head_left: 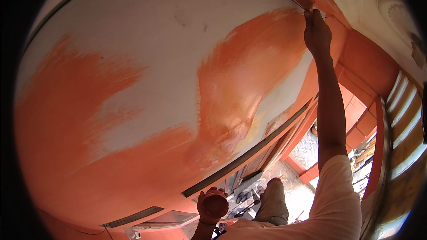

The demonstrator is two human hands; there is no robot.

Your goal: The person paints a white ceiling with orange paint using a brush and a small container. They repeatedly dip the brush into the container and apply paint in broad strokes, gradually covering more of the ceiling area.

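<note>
My right arm stretches up to the upper right, where my right hand [317, 31] is closed round what looks like a paintbrush [311, 8]. Most of the brush is hidden by the fingers; its end meets the dark line along the top of the wall [164, 40]. Low in the middle, my left hand [208, 211] grips a small round paint cup [215, 204] with orange-red paint inside. Streaky orange paint [235, 84] covers parts of the pale wall, and a glossy area shows at its centre right.
Below are dark slatted openings [244, 151] in the wall. My bent knee [273, 200] shows above a bright floor [287, 173] with several dark items on it. Moulded cream trim [387, 0] runs along the upper right, above a striped, sunlit surface [404, 124].
</note>
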